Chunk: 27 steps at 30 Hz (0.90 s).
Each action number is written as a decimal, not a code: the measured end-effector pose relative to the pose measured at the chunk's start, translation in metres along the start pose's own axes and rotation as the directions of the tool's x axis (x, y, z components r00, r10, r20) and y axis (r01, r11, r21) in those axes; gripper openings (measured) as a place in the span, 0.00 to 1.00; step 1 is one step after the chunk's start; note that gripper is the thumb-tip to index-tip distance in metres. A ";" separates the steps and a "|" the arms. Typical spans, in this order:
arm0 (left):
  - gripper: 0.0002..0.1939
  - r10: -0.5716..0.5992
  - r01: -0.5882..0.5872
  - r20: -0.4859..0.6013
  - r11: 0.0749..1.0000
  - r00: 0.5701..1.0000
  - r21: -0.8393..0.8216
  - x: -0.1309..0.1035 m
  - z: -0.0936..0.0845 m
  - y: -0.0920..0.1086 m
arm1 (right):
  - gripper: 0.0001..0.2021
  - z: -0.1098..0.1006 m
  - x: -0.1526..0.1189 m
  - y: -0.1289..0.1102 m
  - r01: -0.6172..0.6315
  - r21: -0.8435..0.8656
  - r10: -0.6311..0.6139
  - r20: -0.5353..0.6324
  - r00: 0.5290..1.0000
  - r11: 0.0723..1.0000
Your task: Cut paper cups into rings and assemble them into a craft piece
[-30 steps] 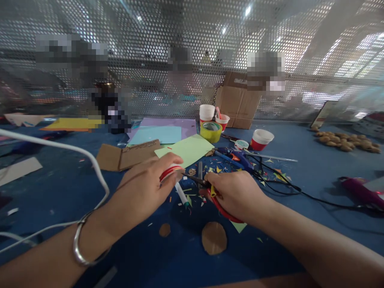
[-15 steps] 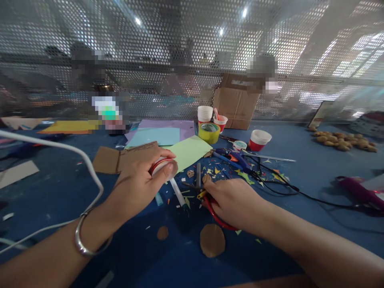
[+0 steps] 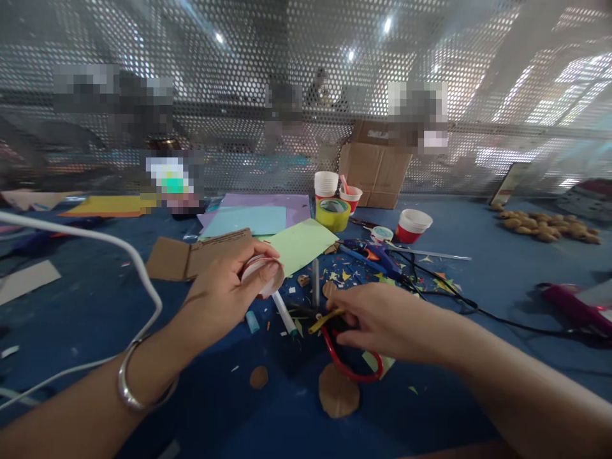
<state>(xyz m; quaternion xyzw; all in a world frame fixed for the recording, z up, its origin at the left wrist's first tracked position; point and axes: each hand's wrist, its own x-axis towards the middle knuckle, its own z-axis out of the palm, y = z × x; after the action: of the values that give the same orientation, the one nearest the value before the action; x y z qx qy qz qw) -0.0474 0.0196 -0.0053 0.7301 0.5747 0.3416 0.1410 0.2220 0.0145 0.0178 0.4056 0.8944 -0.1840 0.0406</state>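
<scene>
The red scissors [image 3: 368, 378] sit low beneath the right hand [image 3: 382, 319]; it's blurry, so I can't tell if its bent fingers grip the yellow strip [image 3: 325, 321]. The left hand [image 3: 217, 290] pinches the cup piece [image 3: 268, 289]; squeezing hard could bend it. Earlier, the blades pointed right at it.
</scene>
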 end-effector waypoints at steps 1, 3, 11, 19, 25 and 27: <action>0.15 0.000 0.000 0.001 1.000 1.000 0.007 0.000 0.000 -0.001 | 0.14 -0.007 0.002 0.007 0.007 0.064 -0.007 0.003 1.000 0.998; 0.15 -0.007 0.007 0.002 1.000 1.000 0.016 0.001 0.001 -0.001 | 0.11 -0.024 0.012 0.025 -0.054 0.125 0.069 -0.118 0.991 0.991; 0.15 -0.023 0.025 0.021 0.996 1.000 -0.081 -0.001 0.004 0.001 | 0.11 -0.064 0.095 0.125 -0.537 -0.252 0.460 -0.307 0.833 0.805; 0.21 -0.087 0.103 0.073 0.958 0.994 -0.268 0.001 0.013 -0.011 | 0.17 -0.053 0.126 0.160 -0.593 -0.254 0.541 -0.248 0.803 0.764; 0.16 -0.138 0.153 0.067 0.890 0.988 -0.430 0.005 0.018 -0.010 | 0.13 -0.061 0.118 0.169 -0.585 -0.096 0.517 -0.368 0.773 0.805; 0.15 -0.173 0.189 0.079 0.830 0.982 -0.525 0.005 0.020 -0.009 | 0.12 -0.066 0.109 0.165 -0.557 -0.014 0.494 -0.443 0.748 0.830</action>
<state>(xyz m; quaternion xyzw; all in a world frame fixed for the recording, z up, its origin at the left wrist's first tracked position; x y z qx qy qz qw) -0.0402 0.0305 -0.0235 0.6101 0.5224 0.4614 0.3767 0.2763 0.2157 0.0055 0.6670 0.7414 -0.0076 -0.0737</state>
